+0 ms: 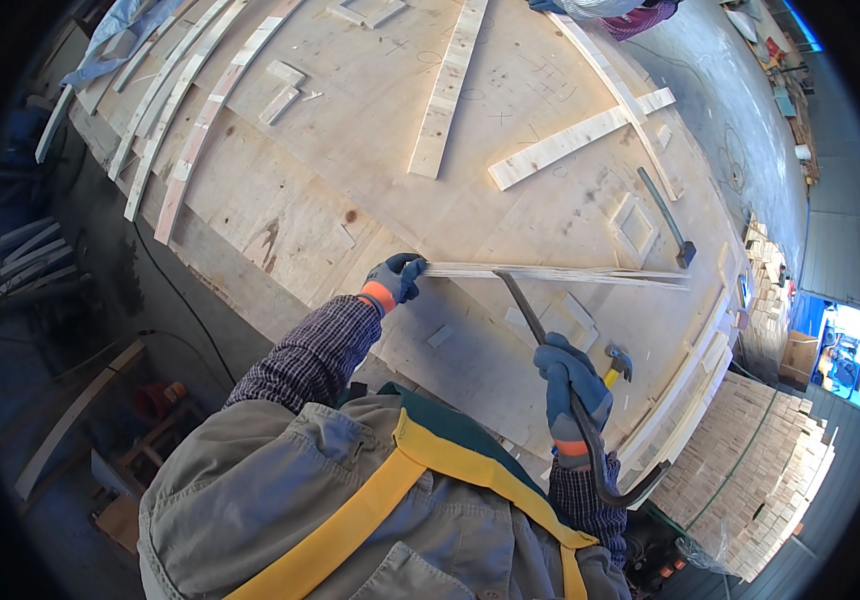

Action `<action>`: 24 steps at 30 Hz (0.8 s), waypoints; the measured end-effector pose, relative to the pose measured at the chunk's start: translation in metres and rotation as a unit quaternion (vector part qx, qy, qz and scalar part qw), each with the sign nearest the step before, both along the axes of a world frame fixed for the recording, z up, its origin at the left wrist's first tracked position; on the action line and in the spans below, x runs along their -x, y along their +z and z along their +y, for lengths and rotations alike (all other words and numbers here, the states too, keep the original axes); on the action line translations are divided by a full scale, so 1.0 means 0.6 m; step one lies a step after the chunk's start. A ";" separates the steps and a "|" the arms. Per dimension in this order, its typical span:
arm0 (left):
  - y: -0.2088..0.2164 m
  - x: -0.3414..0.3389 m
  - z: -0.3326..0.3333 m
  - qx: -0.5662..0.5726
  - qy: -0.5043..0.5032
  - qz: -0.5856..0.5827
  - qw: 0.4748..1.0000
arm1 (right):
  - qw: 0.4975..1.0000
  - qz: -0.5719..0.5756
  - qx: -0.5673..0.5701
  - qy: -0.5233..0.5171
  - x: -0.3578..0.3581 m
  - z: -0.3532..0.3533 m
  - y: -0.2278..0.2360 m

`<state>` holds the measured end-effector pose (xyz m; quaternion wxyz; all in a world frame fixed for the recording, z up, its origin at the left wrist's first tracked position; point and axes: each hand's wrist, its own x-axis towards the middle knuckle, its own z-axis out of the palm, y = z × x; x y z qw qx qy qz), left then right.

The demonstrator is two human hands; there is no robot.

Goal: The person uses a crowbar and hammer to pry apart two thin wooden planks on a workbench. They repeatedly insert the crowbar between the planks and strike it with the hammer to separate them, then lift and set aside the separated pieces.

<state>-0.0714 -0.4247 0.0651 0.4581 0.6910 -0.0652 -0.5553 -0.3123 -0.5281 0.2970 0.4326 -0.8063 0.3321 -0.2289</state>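
My left hand (396, 279), in a grey-blue glove with an orange cuff, closes round the left end of a long, thin wooden strip (590, 274). The strip runs to the right above the plywood surface, its edge looking layered or split. In my gloved right hand (578, 388) is a dark crowbar (521, 305), gripped along its shaft. Its far tip meets the strip left of the strip's middle; whether it sits in a gap cannot be made out. The hooked end curves below my right wrist. Beside that hand lies a claw hammer (620, 362) with a yellow handle.
A long-handled hammer (686, 253) lies on the plywood platform (350, 160) at the right. Several boards (450, 90) are spread over it, with curved strips (215, 110) along the left. Another person's sleeve (640, 18) shows at the top. Stacked wood blocks (740, 460) stand lower right.
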 end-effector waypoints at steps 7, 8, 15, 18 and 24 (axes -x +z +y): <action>0.002 0.003 0.001 0.007 0.001 -0.019 1.000 | 0.998 0.065 -0.015 -0.008 -0.013 -0.008 0.021; -0.001 0.003 0.001 0.002 0.001 -0.018 1.000 | 0.997 0.066 -0.028 -0.011 -0.015 -0.013 0.022; -0.015 -0.004 0.000 -0.024 -0.039 0.005 0.999 | 0.998 0.051 -0.043 -0.007 -0.026 -0.024 0.010; 0.036 -0.005 -0.004 -0.136 -0.060 -0.218 0.965 | 0.999 0.044 -0.021 0.008 -0.036 -0.022 0.009; 0.298 0.052 -0.032 0.377 -0.118 -0.383 0.835 | 0.997 0.018 -0.074 0.020 -0.030 -0.021 0.009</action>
